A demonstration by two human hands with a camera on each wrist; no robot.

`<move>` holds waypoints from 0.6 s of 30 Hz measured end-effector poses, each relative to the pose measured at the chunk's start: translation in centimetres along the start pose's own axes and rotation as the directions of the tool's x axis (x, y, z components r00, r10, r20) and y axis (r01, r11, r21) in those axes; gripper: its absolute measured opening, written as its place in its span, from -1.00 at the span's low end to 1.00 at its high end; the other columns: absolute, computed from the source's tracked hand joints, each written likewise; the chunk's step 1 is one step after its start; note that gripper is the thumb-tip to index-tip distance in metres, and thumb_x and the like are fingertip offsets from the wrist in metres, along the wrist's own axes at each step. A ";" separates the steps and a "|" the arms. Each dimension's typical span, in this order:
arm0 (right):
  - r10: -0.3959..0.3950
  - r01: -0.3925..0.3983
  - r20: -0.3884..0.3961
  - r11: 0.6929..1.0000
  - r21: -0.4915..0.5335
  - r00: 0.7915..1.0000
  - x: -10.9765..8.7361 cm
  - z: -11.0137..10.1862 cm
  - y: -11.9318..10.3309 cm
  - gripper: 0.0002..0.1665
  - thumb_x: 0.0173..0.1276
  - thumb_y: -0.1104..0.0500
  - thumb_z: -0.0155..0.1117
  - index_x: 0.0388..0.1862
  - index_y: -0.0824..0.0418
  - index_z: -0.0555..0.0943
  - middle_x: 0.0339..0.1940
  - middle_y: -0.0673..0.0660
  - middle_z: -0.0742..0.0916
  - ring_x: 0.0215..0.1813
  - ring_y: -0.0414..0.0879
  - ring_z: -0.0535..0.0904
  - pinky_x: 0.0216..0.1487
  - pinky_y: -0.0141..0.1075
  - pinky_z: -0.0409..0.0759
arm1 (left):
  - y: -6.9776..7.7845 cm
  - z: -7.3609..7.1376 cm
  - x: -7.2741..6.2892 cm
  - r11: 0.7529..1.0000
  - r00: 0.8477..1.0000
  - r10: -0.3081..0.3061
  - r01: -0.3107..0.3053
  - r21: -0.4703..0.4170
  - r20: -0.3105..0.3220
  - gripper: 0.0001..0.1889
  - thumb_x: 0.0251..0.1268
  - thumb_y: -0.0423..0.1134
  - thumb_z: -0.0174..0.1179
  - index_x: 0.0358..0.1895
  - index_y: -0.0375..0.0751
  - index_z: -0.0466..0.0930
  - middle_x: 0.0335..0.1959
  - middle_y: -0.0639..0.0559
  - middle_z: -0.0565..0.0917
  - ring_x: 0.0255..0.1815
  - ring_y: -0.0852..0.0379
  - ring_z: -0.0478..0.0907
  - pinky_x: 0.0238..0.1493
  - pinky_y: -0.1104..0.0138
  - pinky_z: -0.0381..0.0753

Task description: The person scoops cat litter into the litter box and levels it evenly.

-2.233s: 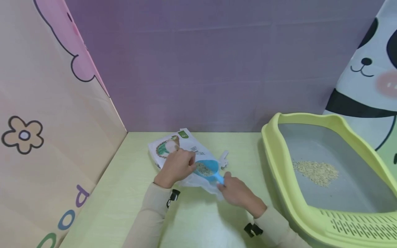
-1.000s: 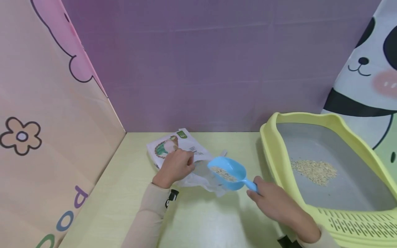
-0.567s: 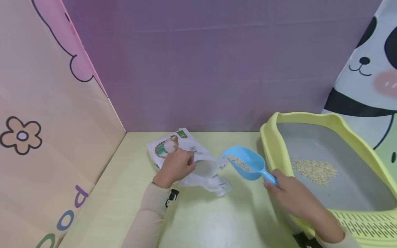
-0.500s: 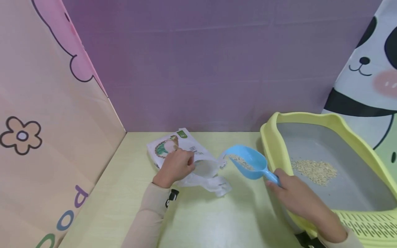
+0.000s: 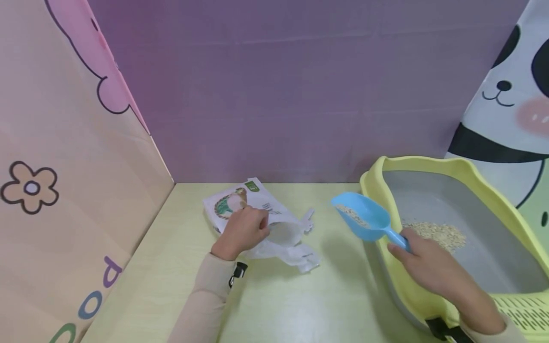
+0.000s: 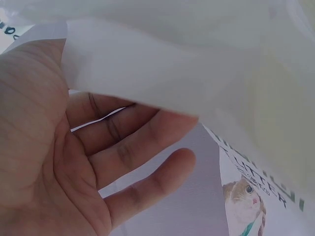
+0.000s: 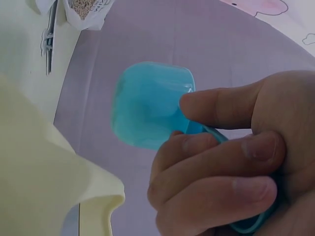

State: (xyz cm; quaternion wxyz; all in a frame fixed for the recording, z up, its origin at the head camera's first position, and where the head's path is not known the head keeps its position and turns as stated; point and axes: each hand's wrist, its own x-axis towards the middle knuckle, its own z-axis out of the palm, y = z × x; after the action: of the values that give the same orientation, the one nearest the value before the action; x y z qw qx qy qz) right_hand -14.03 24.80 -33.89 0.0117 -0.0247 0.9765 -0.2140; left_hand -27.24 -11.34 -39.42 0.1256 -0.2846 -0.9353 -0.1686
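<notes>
My right hand (image 5: 433,264) grips the handle of a blue scoop (image 5: 371,216), with pale litter pellets (image 5: 353,216) inside it. The scoop is raised over the table beside the litter box's left rim, and my wrist passes over that rim. In the right wrist view the fingers (image 7: 216,167) wrap the handle, and the scoop's underside shows. My left hand (image 5: 246,231) holds up the torn mouth of a white cat litter bag (image 5: 274,207). The left wrist view shows its fingers (image 6: 142,142) curled beneath the bag's film, the thumb hidden.
A yellow-rimmed litter box (image 5: 386,209) with a grey inside stands on the right, with a patch of pellets (image 5: 439,234) on its floor. Scraps of torn bag (image 5: 308,220) lie beside the bag's mouth. A purple backdrop (image 5: 274,95) closes off the table's far edge.
The scoop has come out of the bag's mouth and moved up and right with pellets in it, towards the litter box. My left hand and the bag have stayed in place.
</notes>
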 end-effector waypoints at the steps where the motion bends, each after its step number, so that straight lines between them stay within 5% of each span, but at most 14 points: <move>1: 0.002 -0.002 -0.002 1.000 0.001 1.000 0.0 0.0 0.1 -0.59 0.46 -0.17 -0.11 -0.20 0.16 0.36 -0.60 0.03 0.41 -0.61 -0.15 0.28 -0.61 -0.30 0.25 | 0.0 0.0 0.0 1.000 1.000 0.002 -0.002 -0.001 -0.001 -0.79 0.00 -0.25 0.22 -0.66 0.03 0.40 -0.72 0.24 0.43 -0.67 0.27 0.34 -0.60 0.38 0.31; 18: 0.048 -0.048 -0.024 0.999 0.012 0.999 0.3 -0.7 2.4 -0.41 0.46 -0.18 -0.12 0.06 0.33 0.34 -0.50 0.07 0.50 -0.52 -0.10 0.34 -0.55 -0.28 0.29 | 0.0 -0.1 0.0 1.000 1.000 -0.008 0.008 0.001 0.013 -0.80 0.04 -0.23 0.19 -0.64 0.03 0.40 -0.70 0.24 0.43 -0.65 0.27 0.35 -0.58 0.39 0.32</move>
State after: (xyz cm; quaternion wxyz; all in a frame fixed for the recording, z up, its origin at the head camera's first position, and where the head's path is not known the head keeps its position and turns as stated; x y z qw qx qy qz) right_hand -14.50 27.23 -34.24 0.0051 0.0012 0.9756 -0.2194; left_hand -27.19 -11.41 -39.32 0.1189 -0.2816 -0.9374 -0.1666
